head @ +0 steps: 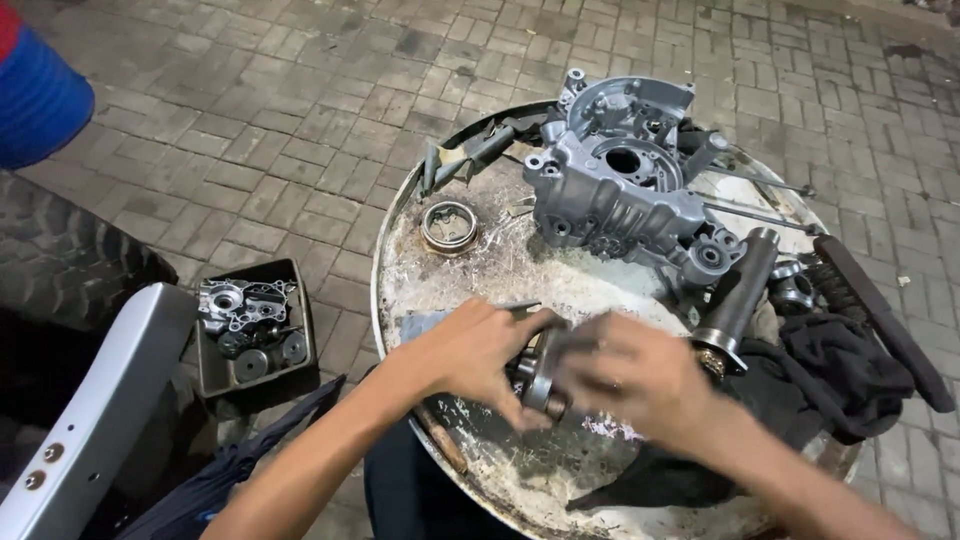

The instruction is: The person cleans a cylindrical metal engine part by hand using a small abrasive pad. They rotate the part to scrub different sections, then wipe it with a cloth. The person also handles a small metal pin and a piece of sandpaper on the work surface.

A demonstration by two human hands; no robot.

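I hold a small metal part (540, 375) between both my hands, low over the near side of the round drum top (520, 265) that serves as my bench. My left hand (478, 352) wraps around it from the left, fingers (520, 330) curled and pinching its upper edge. My right hand (630, 375) comes in from the right and is blurred; its fingers close over the same part, though I cannot tell exactly how they grip. Beyond my hands, on the far half of the drum top, lies a grey engine crankcase (620, 195). To its left sits a metal ring (449, 226), apart from it. A dark cylindrical tube (738, 295) leans just beside my right hand, with a black cloth (830, 370) next to it. On the paving to my left stands a dark tray (255, 335) with more engine parts.
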